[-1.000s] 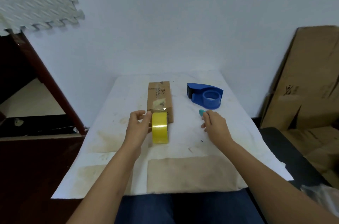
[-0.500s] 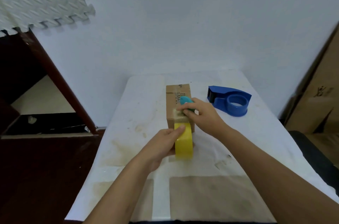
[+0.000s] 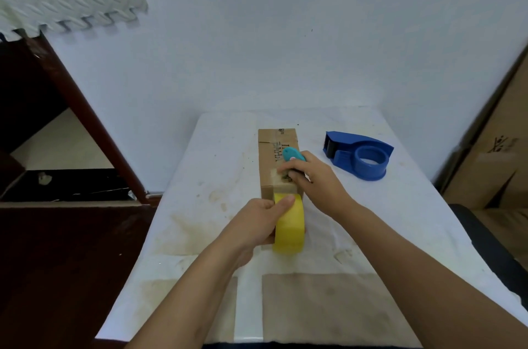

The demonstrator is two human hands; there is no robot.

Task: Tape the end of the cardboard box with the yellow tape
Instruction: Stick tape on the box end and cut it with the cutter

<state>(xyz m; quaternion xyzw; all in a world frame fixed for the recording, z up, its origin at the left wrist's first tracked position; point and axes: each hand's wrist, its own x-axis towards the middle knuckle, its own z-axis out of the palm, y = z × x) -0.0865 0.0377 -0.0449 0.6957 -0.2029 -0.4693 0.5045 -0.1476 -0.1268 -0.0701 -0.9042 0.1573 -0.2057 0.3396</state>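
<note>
A long brown cardboard box (image 3: 271, 160) lies lengthwise in the middle of the white table (image 3: 400, 220). The yellow tape roll (image 3: 289, 227) stands on edge against the box's near end, and my left hand (image 3: 261, 221) grips it from the left with the thumb on top. A strip of tape runs from the roll up over the box's near top edge. My right hand (image 3: 313, 180) rests on that end of the box, fingers pressing on the tape while it holds a small teal cutter (image 3: 293, 155).
A blue tape dispenser (image 3: 361, 157) sits on the table to the right of the box. Flattened cardboard (image 3: 497, 148) leans against the wall at far right. A dark wooden structure (image 3: 57, 177) stands to the left of the table.
My right hand has picked up the teal cutter and moved onto the box's near end. My left hand kept hold of the yellow roll. The camera has come closer and shifted.
</note>
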